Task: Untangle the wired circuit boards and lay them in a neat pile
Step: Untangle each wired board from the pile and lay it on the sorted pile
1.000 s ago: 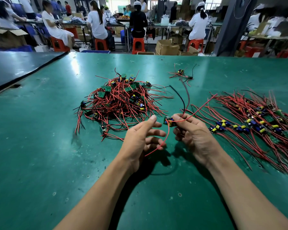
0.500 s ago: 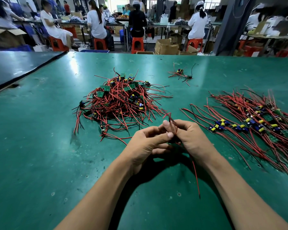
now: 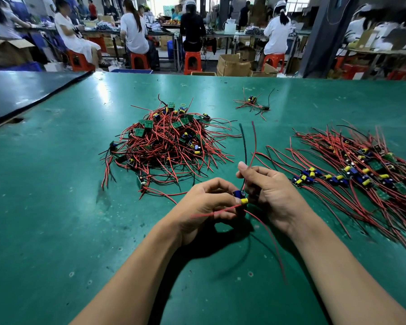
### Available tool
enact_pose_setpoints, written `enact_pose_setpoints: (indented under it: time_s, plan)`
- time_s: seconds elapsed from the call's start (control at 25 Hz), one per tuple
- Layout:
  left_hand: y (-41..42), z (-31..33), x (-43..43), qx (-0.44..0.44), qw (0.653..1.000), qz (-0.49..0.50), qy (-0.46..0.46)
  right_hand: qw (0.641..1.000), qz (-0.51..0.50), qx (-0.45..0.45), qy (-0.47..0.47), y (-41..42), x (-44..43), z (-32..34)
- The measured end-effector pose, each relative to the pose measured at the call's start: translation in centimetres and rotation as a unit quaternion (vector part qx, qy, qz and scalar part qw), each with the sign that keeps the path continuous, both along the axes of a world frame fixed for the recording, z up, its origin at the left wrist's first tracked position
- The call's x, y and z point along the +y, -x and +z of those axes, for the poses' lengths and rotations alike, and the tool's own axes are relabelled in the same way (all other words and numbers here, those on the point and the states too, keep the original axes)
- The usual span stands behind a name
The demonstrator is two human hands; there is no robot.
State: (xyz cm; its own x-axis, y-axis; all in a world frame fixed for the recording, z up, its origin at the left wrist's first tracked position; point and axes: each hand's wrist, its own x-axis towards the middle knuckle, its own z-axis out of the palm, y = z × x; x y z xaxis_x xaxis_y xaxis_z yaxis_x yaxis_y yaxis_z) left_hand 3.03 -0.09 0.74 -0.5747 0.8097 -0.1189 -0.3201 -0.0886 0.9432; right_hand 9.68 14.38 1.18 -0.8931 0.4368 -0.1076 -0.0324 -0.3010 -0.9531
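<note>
A small circuit board [image 3: 240,197] with a blue part and a yellow capacitor sits between my two hands above the green table [image 3: 56,207]. My left hand [image 3: 204,207] pinches the board, and red wires trail from it toward me. My right hand [image 3: 271,195] pinches the board's red and black wires [image 3: 245,146], which stand upward. A tangled heap of boards with red wires [image 3: 169,141] lies beyond my left hand. A laid-out pile of boards [image 3: 352,174] with wires running side by side spreads to the right of my right hand.
A small separate clump of wired boards [image 3: 252,103] lies far back on the table. A dark table [image 3: 21,95] adjoins at the left. Beyond the far edge, people sit on orange stools [image 3: 191,61] at benches among cardboard boxes [image 3: 234,64].
My hands have drawn apart slightly. The board has come into view between them, and its red and black wires now stand up from my right hand instead of hanging below.
</note>
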Motion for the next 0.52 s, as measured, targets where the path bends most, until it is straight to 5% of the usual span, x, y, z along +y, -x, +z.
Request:
enact_pose_setpoints:
  time_s: [0.52]
  plan:
    - [-1.2,-0.1,0.8,0.041,0.997,0.062,0.009,0.998,0.042,-0.009,0.037,-0.3,-0.3,0.0]
